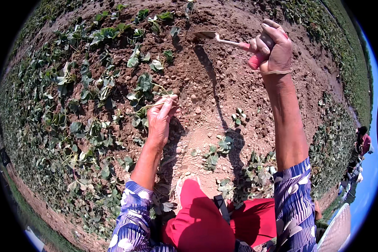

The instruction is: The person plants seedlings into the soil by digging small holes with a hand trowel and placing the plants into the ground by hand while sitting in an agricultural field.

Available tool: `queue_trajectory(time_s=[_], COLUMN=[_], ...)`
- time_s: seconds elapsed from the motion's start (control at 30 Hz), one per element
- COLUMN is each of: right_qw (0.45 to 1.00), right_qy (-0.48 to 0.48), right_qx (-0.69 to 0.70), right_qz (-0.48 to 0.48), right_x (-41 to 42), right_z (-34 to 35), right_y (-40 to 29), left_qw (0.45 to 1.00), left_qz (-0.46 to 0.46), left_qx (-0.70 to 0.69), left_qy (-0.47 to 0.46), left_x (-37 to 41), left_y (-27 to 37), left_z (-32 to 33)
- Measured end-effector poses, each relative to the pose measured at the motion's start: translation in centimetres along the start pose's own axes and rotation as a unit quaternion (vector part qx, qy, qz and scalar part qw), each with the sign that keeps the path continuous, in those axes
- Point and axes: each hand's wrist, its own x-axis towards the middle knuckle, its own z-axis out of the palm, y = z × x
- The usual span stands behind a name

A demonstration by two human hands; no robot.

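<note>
My left hand, left of the picture's middle, pinches a thin plant stem between thumb and fingers; green leaves lie against its far side. At the upper right my right hand grips the red handle of a small hand hoe. The hoe's metal blade points left over loose brown soil, and its shadow falls below; whether the blade touches the ground I cannot tell. Wilted leafy plants lie beyond my left hand. A small sprig lies between my forearms, nearer to me.
Dense leafy plants cover the ground at the left. Cloddy soil runs from my legs forward. More plants lie beside my right knee. Other people are at the far right; a pale woven hat shows at the lower right.
</note>
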Motion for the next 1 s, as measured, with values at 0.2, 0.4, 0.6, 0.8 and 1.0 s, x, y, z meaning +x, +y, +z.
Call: queue_trajectory(time_s=[0.2, 0.4, 0.6, 0.8, 1.0], right_qw=[0.991, 0.992, 0.978, 0.986, 0.993], right_qy=[-0.106, -0.043, -0.167, -0.115, -0.044], right_qx=[-0.069, -0.087, -0.103, -0.121, -0.038], right_qz=[-0.037, 0.075, 0.064, -0.006, 0.104], right_x=[1.5, 2.1, 0.4, 3.9, 2.5], right_z=[3.1, 1.9, 1.7, 2.6, 1.7], right_y=[-2.9, 5.6, -1.8, 0.0, 6.3], left_qw=[0.991, 0.995, 0.987, 0.989, 0.988], left_qz=[0.067, 0.017, 0.052, 0.026, 0.017], left_qx=[0.115, 0.095, 0.137, 0.137, 0.146], left_qy=[0.032, 0.035, 0.066, 0.049, 0.039], left_x=[0.8, 1.7, 0.7, 0.2, 1.1], left_y=[1.2, 1.5, 1.0, 0.4, 0.2], left_z=[-2.2, -0.4, -3.2, -1.7, -0.9])
